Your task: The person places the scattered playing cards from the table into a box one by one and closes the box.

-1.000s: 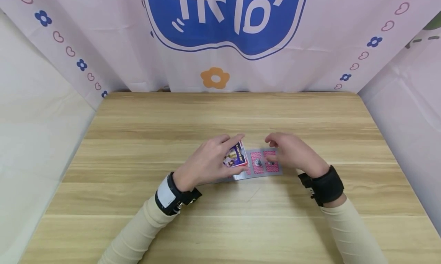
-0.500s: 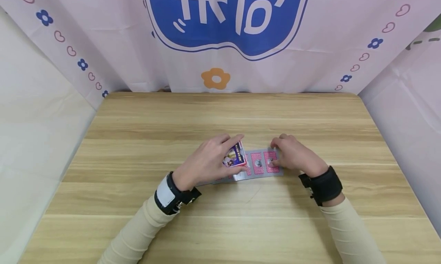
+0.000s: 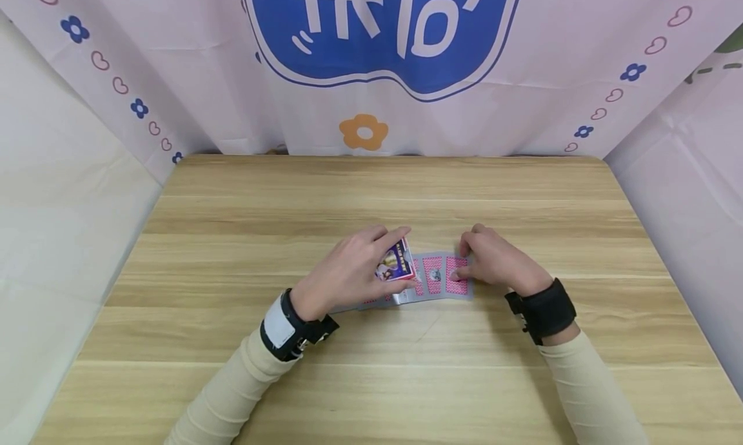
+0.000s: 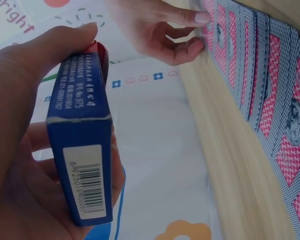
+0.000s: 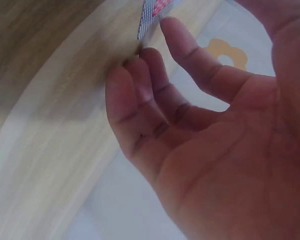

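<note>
A blue-and-red playing-card box (image 3: 396, 262) is gripped in my left hand (image 3: 348, 271), raised above a row of playing cards (image 3: 432, 276). In the left wrist view the box's barcode end faces the camera, and the thumb lies along its upper edge. The cards overlap in a line, pink-checked backs up with grey borders; the left hand and box hide part of the row in the head view. At the row's right end, my right hand (image 3: 499, 258) pinches the last card, thumb on its back and curled fingers at its edge. Only a card corner (image 5: 152, 15) shows in the right wrist view.
The cards lie on a wood-grain table (image 3: 371, 380). Behind it hangs a white curtain (image 3: 203, 77) with a blue emblem, an orange flower and rows of hearts. Pale cloth sides stand left and right. Each wrist wears a black strap (image 3: 548, 309).
My right hand has come down onto the end card, its fingers closing at the edge. That card has shifted slightly left. The left hand and box have stayed almost still.
</note>
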Available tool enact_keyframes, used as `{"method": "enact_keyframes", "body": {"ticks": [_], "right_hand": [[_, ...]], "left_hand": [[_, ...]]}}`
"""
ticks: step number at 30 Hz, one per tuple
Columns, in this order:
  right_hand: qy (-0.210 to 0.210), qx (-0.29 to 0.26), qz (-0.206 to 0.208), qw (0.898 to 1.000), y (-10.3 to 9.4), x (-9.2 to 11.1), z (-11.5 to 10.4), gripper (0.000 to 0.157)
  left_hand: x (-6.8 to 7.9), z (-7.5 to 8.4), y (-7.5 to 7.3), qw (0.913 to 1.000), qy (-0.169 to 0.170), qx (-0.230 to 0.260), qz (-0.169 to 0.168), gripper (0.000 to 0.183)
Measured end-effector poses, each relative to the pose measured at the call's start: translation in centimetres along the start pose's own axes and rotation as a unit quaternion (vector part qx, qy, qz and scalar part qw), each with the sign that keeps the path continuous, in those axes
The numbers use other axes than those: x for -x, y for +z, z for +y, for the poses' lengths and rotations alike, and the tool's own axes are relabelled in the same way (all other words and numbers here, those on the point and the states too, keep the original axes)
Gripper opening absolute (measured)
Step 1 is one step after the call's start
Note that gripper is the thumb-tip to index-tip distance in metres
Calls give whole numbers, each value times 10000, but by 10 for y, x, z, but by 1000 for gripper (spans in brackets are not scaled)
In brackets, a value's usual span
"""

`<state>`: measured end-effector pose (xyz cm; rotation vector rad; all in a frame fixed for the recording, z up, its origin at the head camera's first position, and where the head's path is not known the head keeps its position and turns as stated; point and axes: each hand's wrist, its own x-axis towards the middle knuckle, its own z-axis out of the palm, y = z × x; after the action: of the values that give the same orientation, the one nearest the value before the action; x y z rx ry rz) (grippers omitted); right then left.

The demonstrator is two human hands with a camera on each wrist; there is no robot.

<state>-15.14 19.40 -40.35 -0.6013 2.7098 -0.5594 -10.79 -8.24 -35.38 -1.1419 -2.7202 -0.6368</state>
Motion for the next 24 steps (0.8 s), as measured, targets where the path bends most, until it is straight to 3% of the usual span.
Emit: {"method": "enact_keyframes", "body": {"ticks": [8, 16, 24], "right_hand": [[173, -98, -6, 9998, 0, 0, 4, 43], [116, -228, -288, 9993, 0, -1, 7, 37], [-386, -566, -683, 9953, -4, 2, 7, 25]], "left_hand": [[-1, 1, -1, 10000, -64, -45, -23, 80], [0, 2, -1, 10000, 10, 58, 21, 80], [-1, 3, 0, 10000, -35, -15, 14, 78]]}}
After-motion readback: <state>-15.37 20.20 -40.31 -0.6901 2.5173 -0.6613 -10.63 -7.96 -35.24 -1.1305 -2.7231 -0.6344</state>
